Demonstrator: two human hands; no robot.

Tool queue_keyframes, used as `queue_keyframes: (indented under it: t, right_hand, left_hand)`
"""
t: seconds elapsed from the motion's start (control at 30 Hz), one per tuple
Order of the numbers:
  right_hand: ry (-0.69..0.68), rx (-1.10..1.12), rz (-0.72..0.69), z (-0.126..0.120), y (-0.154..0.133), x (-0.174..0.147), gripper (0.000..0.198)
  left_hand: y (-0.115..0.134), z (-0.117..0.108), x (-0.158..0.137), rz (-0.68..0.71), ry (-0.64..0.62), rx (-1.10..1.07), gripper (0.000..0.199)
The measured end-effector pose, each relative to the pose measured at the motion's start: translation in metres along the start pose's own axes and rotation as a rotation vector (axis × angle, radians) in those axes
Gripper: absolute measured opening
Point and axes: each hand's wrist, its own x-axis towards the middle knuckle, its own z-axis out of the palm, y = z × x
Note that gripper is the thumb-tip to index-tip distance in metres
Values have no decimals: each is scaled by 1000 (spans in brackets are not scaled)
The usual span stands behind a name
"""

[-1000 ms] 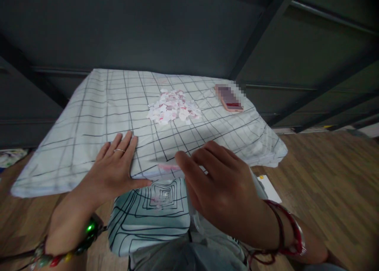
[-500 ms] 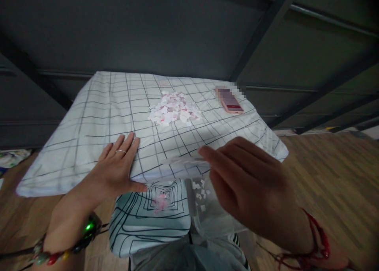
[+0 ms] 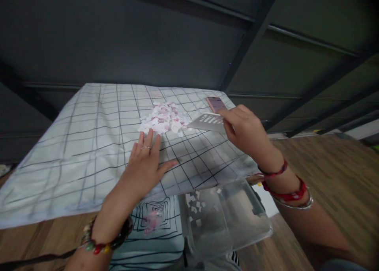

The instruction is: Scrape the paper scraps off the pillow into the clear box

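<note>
A heap of small torn paper scraps [image 3: 164,117], white with pink bits, lies on the white checked tablecloth [image 3: 89,148]. My left hand [image 3: 145,166] rests on the cloth at the heap's near side, fingers spread and fingertips by the scraps. At the heap's right, my right hand [image 3: 246,132] pinches a thin white slotted plastic piece [image 3: 204,123] between thumb and fingers. Its far edge tilts down toward the scraps; whether it touches them I cannot tell. Below the table edge sits a clear plastic box [image 3: 242,223] with several scraps inside.
A pink-edged phone [image 3: 215,104] lies on the cloth behind my right hand, partly covered by it. Left of the box is a pale cushion [image 3: 148,245] with black lines and a pink mark. Dark panels [image 3: 133,38] rise behind the table; wooden floor [image 3: 314,164] extends right.
My right hand has moved from above the box up to the heap's right side, and the slotted piece now shows clearly. My left hand has slid forward and right to the heap.
</note>
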Motion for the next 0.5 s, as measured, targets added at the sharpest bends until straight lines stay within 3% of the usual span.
queue_keyframes:
  t: [0.23,0.37,0.5]
  right_hand:
    - [-7,15,-80,8,-10,-8,30]
    - [-6,-21,-162,0,-10,-9,25]
    - [30,-47,-159,-8,-10,-5,25]
  left_hand:
    - [10,11,1,41,-7,128,74]
    - [8,11,0,43,-5,147,72]
    - [8,11,0,48,-8,135,72]
